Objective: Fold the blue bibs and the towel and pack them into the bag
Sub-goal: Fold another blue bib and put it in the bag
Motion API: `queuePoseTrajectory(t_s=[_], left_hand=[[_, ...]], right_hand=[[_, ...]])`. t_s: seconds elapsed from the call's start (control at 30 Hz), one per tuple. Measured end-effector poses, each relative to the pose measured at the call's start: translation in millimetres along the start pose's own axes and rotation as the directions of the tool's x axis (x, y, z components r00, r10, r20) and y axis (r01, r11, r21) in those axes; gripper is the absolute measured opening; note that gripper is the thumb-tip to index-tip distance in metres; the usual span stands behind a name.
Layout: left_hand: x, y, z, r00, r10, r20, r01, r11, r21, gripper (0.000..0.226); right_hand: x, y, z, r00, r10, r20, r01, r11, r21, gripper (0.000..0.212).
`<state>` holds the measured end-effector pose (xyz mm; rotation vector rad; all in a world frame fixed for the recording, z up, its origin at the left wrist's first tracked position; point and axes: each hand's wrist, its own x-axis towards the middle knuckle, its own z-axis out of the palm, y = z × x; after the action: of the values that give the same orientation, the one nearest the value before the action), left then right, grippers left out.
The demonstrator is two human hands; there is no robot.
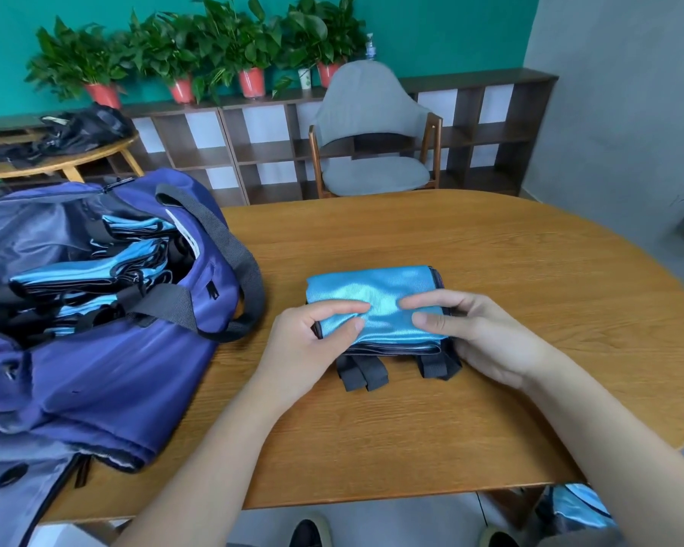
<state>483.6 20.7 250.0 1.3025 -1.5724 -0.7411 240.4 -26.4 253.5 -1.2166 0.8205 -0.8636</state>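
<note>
No brand, label or legible writing shows on any item. The folded blue bib (374, 305) lies on the wooden table (490, 388), just right of the purple duffel bag (107, 361), its black straps (362, 373) pointing toward the table's near edge. The left hand (312, 337) pinches the bib's near left corner, thumb on top and fingers curled onto the fabric. The right hand (474, 329) grips the bib's near right corner, thumb and fingertips pressing the top layer. Both forearms reach in from the table's near edge. The bag stands unzipped, with more folded blue bibs (91, 278) stacked inside. Below the table's near right corner, another piece of blue fabric (581, 507) is partly visible.
</note>
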Motion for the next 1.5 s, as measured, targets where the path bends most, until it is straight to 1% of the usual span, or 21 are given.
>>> queuePoseTrajectory(t_s=[0.13, 0.2, 0.3, 0.37, 0.4, 0.47, 0.53, 0.6, 0.67, 0.73, 0.77, 0.83, 0.9, 1.0, 1.07, 1.17, 1.27, 1.37, 1.43, 1.5], left_hand=[[-5, 3, 2, 1.0, -0.011, -0.014, 0.012, 0.998, 0.064, 0.018], [-9, 7, 0, 0.999, -0.009, -0.045, 0.012, 0.998, 0.058, 0.019], [-19, 16, -15, 0.993, 0.0, -0.116, 0.006, 0.999, 0.049, 0.025], [-33, 21, -33, 0.989, 0.028, -0.146, -0.022, 0.999, 0.039, 0.031], [-38, 23, -35, 0.989, 0.045, -0.137, -0.04, 0.998, 0.037, 0.034], [-55, 24, -54, 0.984, 0.082, -0.159, -0.08, 0.997, 0.024, 0.04], [-70, 24, -76, 0.971, 0.095, -0.218, -0.102, 0.995, -0.02, 0.04], [-81, 26, -104, 0.955, 0.089, -0.283, -0.112, 0.992, -0.066, 0.035], [-89, 32, -137, 0.934, 0.096, -0.345, -0.126, 0.99, -0.064, 0.029], [-92, 42, -172, 0.909, 0.109, -0.401, -0.119, 0.993, 0.001, 0.025], [-91, 47, -189, 0.897, 0.126, -0.424, -0.11, 0.992, 0.062, 0.023], [-84, 52, -225, 0.879, 0.165, -0.447, -0.084, 0.977, 0.196, 0.02], [-67, 49, -259, 0.871, 0.206, -0.446, -0.059, 0.945, 0.321, 0.021], [-37, 40, -298, 0.874, 0.206, -0.441, 0.025, 0.886, 0.463, 0.021], [-17, 29, -314, 0.881, 0.181, -0.437, 0.08, 0.854, 0.514, 0.019], [6, 7, -330, 0.905, 0.14, -0.402, 0.116, 0.828, 0.548, 0.021], [20, -17, -338, 0.938, 0.06, -0.342, 0.143, 0.83, 0.538, 0.022], [22, -43, -339, 0.967, -0.075, -0.243, 0.2, 0.815, 0.544, 0.021], [19, -63, -337, 0.968, -0.174, -0.182, 0.247, 0.791, 0.56, 0.021], [15, -80, -335, 0.959, -0.246, -0.142, 0.281, 0.744, 0.606, 0.031]], right_hand=[[-1, -1, 9, 0.995, -0.08, -0.054, 0.075, 0.992, -0.097, 0.032], [-4, -2, 15, 0.989, -0.12, -0.09, 0.107, 0.985, -0.136, 0.032], [-13, -10, 33, 0.968, -0.203, -0.15, 0.158, 0.95, -0.269, 0.032], [-18, -16, 55, 0.961, -0.227, -0.156, 0.177, 0.944, -0.279, 0.032], [-23, -20, 61, 0.963, -0.221, -0.156, 0.178, 0.952, -0.247, 0.033], [-25, -27, 85, 0.972, -0.208, -0.113, 0.181, 0.96, -0.212, 0.033], [-23, -34, 112, 0.974, -0.216, -0.071, 0.197, 0.959, -0.205, 0.033], [-20, -44, 143, 0.977, -0.213, -0.023, 0.205, 0.96, -0.189, 0.032], [-17, -56, 175, 0.975, -0.222, 0.02, 0.222, 0.958, -0.18, 0.032], [-11, -69, 205, 0.96, -0.274, 0.055, 0.279, 0.941, -0.19, 0.032], [-3, -75, 219, 0.95, -0.303, 0.071, 0.312, 0.928, -0.206, 0.03], [18, -84, 245, 0.929, -0.354, 0.106, 0.37, 0.882, -0.294, 0.029], [46, -91, 270, 0.917, -0.377, 0.129, 0.398, 0.84, -0.37, 0.03], [93, -91, 307, 0.931, -0.352, 0.098, 0.359, 0.829, -0.429, 0.031], [122, -85, 327, 0.939, -0.34, 0.056, 0.328, 0.829, -0.452, 0.031], [154, -76, 343, 0.953, -0.301, 0.006, 0.263, 0.823, -0.504, 0.033], [175, -61, 341, 0.967, -0.255, 0.003, 0.211, 0.793, -0.572, 0.033], [182, -45, 335, 0.977, -0.21, 0.037, 0.181, 0.726, -0.664, 0.027], [184, -34, 329, 0.992, -0.109, 0.071, 0.126, 0.666, -0.736, 0.021], [187, -22, 325, 0.995, -0.016, 0.095, 0.083, 0.641, -0.763, 0.02]])
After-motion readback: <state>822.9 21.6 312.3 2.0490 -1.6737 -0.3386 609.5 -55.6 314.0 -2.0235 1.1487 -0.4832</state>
